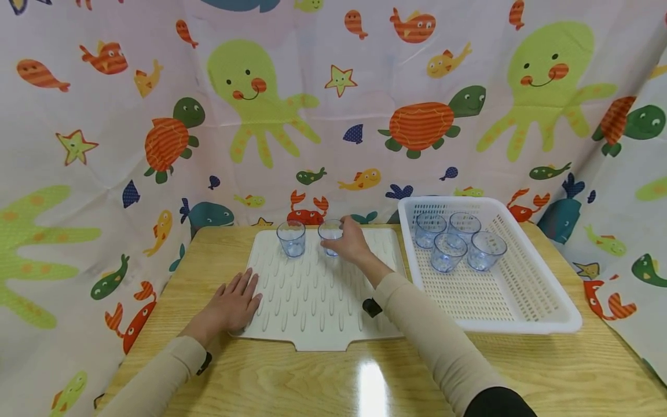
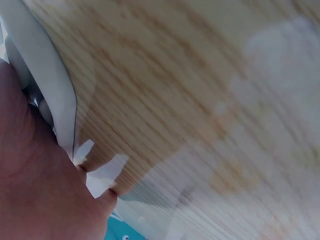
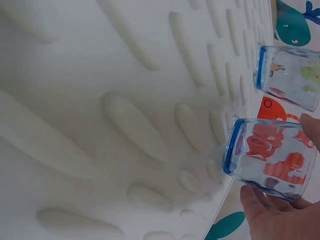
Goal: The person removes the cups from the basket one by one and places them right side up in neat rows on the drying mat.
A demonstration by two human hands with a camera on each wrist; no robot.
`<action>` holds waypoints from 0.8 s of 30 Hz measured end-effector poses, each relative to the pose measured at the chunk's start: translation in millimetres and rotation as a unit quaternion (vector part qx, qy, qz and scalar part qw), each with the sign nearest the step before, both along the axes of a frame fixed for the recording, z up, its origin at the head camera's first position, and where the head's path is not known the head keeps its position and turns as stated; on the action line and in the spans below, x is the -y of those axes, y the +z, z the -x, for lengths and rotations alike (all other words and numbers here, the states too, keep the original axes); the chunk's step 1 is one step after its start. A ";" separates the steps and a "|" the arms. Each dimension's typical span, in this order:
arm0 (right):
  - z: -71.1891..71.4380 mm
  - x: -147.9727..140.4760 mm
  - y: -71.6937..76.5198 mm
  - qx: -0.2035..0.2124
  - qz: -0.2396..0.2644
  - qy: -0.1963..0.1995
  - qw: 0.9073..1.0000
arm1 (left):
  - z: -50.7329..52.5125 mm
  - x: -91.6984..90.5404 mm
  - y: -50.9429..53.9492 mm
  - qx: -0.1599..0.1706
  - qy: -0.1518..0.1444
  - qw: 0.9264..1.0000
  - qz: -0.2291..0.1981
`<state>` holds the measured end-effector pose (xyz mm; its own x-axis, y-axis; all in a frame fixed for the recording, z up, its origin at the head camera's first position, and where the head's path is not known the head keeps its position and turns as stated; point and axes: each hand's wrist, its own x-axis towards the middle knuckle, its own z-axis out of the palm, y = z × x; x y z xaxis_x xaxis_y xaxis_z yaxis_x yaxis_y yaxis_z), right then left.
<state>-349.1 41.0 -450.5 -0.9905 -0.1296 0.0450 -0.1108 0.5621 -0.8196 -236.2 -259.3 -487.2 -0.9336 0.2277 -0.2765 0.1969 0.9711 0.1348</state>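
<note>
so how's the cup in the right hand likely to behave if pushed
The cup looks stiff, given its crisp rim; smooth sides may make it slippery. Narrowing toward its base, it could catch on the ridged tray and tip.

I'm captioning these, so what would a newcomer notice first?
Probably the sea-creature fabric filling the head view's background. Centrally, the right grip holds a bluish tumbler at the far end of a white ridged board, beside another tumbler. At right, four more tumblers stand in a perforated basket.
</note>
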 end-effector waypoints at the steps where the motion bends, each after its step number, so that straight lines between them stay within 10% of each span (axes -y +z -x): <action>1: 0.2 0.2 -0.4 -0.001 -0.004 -0.001 1.000 | 0.0 -0.2 -0.2 0.000 0.000 1.000 0.002; 18: 2.8 5.9 -7.5 0.002 -0.004 -0.003 1.000 | 5.7 8.8 -17.3 -0.017 -0.006 1.000 -0.008; 24: 1.1 5.9 -4.9 0.001 0.009 -0.004 1.000 | 1.7 3.1 -4.9 -0.002 -0.006 1.000 -0.004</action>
